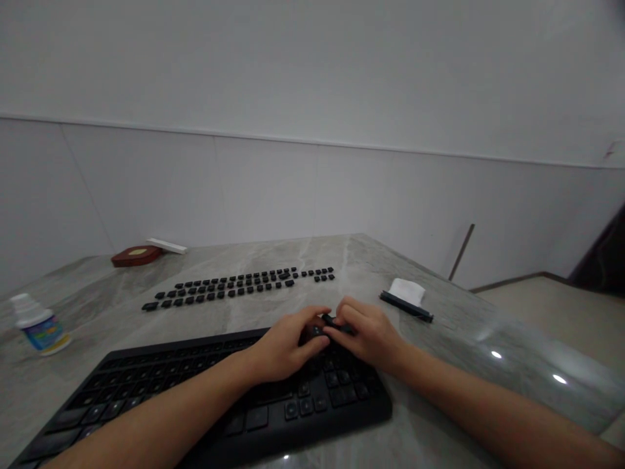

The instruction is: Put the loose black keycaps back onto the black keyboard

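Note:
A black computer keyboard [273, 426] lies slantwise on the table in front of me. Its upper left part has bare switch spots without keycaps, while keycaps sit at the lower edge and on the right-hand block. Over the upper right of the keyboard, my left hand [288, 343] has its fingers curled and its thumb low near the keys; whatever lies within them is hidden. Beside it, my right hand [368, 331] pinches a small dark piece [329, 320], too small to name surely. Beyond the keyboard, loose black keycaps [222, 284] are laid out in rows.
At the left stands a white bottle with a coloured label [46, 329]. A reddish-brown box [137, 255] and a white strip [166, 245] lie near the wall. To the right are a dark bar [406, 306] and a white tissue [407, 291]. The table's right edge drops to floor.

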{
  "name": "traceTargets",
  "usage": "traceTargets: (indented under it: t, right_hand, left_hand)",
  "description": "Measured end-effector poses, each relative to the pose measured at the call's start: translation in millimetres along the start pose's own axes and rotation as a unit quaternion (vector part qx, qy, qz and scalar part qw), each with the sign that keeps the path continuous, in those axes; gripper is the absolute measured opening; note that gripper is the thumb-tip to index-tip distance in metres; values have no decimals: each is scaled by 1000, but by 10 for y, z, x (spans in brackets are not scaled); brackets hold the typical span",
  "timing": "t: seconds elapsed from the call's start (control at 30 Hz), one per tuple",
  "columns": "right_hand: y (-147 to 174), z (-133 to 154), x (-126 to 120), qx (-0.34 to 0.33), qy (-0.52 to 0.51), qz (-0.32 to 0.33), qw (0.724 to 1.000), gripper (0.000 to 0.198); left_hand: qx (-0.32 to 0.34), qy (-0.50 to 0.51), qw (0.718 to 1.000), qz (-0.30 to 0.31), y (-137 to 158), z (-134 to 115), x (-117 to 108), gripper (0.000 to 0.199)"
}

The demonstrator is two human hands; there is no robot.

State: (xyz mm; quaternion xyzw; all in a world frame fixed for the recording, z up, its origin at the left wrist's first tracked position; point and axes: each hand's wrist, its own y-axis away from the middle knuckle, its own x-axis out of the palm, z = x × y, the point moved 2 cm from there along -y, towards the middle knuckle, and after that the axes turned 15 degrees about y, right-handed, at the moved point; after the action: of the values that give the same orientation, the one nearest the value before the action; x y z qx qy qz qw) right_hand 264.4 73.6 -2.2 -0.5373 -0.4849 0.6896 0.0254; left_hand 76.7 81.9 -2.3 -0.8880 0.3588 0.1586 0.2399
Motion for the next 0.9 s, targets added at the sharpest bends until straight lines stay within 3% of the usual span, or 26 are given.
traceTargets:
  t: [0.3,0.57,0.77,0.9]
  right_hand:
    - [46,-3,-68,-138,-45,9,989,13]
    - [50,11,-61,-103,-51,35,993,8]
    - [51,16,-42,-79,-112,47,989,39]
    - [64,8,-15,-78,-110,47,990,47]
  left_hand:
    - [-13,83,996,-30,-25,45,-65,27]
    - [-10,109,994,-29,-32,47,-47,32]
    - [-21,136,990,-8,-27,19,-32,34]
    - [-21,128,991,-7,-25,7,-32,32]
